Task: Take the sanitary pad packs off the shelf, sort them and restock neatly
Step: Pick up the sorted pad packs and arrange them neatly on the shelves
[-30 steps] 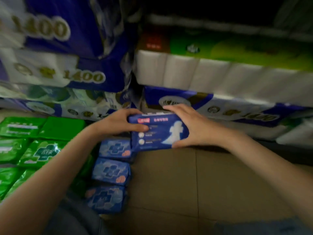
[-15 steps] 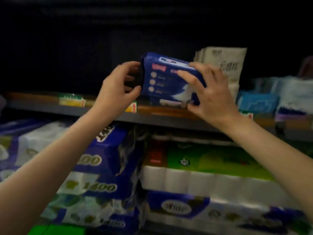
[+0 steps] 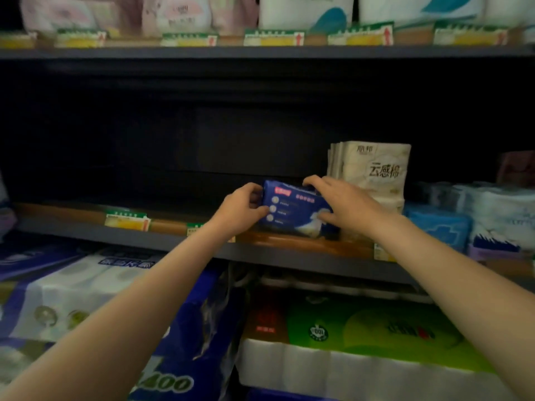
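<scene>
Dark shelf bay mid-frame, mostly bare to the left. Blue pad pack (image 3: 295, 211) was at floor level a sec ago, then up in the air, now it's down on the shelf (image 3: 72, 227) front lip, centre frame. Left hand (image 3: 241, 211) and right hand (image 3: 340, 202) both clamped on its ends, so restock is underway. Beige tissue pack (image 3: 373, 175) sits just right of it, tight edge there; plenty of open room left and behind to slide back.
</scene>
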### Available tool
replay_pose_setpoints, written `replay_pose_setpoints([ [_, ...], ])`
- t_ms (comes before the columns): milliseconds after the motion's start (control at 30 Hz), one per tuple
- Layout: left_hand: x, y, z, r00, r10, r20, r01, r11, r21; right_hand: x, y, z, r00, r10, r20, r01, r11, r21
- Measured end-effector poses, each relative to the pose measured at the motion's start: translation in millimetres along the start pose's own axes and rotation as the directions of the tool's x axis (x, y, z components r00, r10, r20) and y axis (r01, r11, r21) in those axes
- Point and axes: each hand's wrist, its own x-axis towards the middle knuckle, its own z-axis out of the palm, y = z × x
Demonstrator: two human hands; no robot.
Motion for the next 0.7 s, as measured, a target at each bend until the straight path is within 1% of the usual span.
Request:
replay_pose_setpoints([
  [33, 3, 0, 0, 0.999, -0.03, -0.011, 0.029, 0.997, -0.076, 3, -2, 1, 1.0, 0.006, 0.002, -0.006, 1.0, 0.028],
  [67, 5, 0, 0, 0.999, -0.05, -0.016, 0.048, 0.992, -0.117, 5, -3, 3, 1.0, 0.006, 0.008, -0.006, 0.999, 0.033],
  [133, 7, -1, -3, 0.998, -0.065, -0.011, 0.063, 0.99, -0.124, 9, -6, 7, 0.999, 0.003, 0.036, -0.003, 1.0, 0.001],
  [167, 8, -3, -4, 0.998, -0.067, -0.008, 0.065, 0.992, -0.108, 11, -8, 9, 0.999, 0.003, 0.051, -0.001, 1.0, -0.022],
  [233, 6, -4, -7, 0.998, -0.049, -0.037, 0.049, 0.999, 0.003, 11, -11, 11, 0.997, 0.009, 0.076, -0.002, 0.996, -0.088],
  [300, -2, -8, -9, 0.99, -0.008, -0.142, 0.027, 0.991, 0.128, 9, -14, 11, 0.997, 0.028, 0.077, -0.019, 0.993, -0.117],
  [333, -11, -9, -9, 0.977, 0.027, -0.21, 0.01, 0.985, 0.174, 5, -16, 10, 0.998, 0.044, 0.053, -0.039, 0.995, -0.095],
  [367, -24, -12, -9, 0.957, 0.089, -0.276, -0.032, 0.978, 0.204, 0, -19, 10, 0.998, 0.056, -0.013, -0.057, 0.997, -0.045],
  [400, -40, -15, -7, 0.923, 0.189, -0.335, -0.113, 0.966, 0.234, -9, -24, 12, 0.991, 0.05, -0.121, -0.048, 0.999, 0.02],
  [433, -59, -20, -4, 0.881, 0.301, -0.364, -0.204, 0.938, 0.281, -20, -29, 17, 0.972, 0.033, -0.232, -0.011, 0.995, 0.096],
  [467, -81, -27, 1, 0.848, 0.393, -0.355, -0.277, 0.901, 0.335, -35, -36, 22, 0.945, 0.016, -0.328, 0.043, 0.984, 0.173],
  [500, -107, -36, 7, 0.83, 0.451, -0.327, -0.324, 0.868, 0.376, -53, -44, 31, 0.918, -0.007, -0.396, 0.11, 0.965, 0.236],
  [533, -134, -46, 17, 0.826, 0.486, -0.286, -0.355, 0.842, 0.406, -74, -54, 43, 0.909, -0.034, -0.415, 0.164, 0.945, 0.283],
  [600, -188, -71, 40, 0.852, 0.5, -0.155, -0.401, 0.814, 0.42, -118, -76, 74, 0.922, -0.105, -0.372, 0.239, 0.912, 0.334],
  [633, -213, -86, 53, 0.88, 0.47, -0.075, -0.402, 0.819, 0.41, -139, -85, 92, 0.93, -0.152, -0.335, 0.269, 0.902, 0.338],
  [700, -253, -122, 83, 0.932, 0.34, 0.126, -0.361, 0.83, 0.426, -180, -106, 135, 0.947, -0.261, -0.185, 0.312, 0.885, 0.346],
])
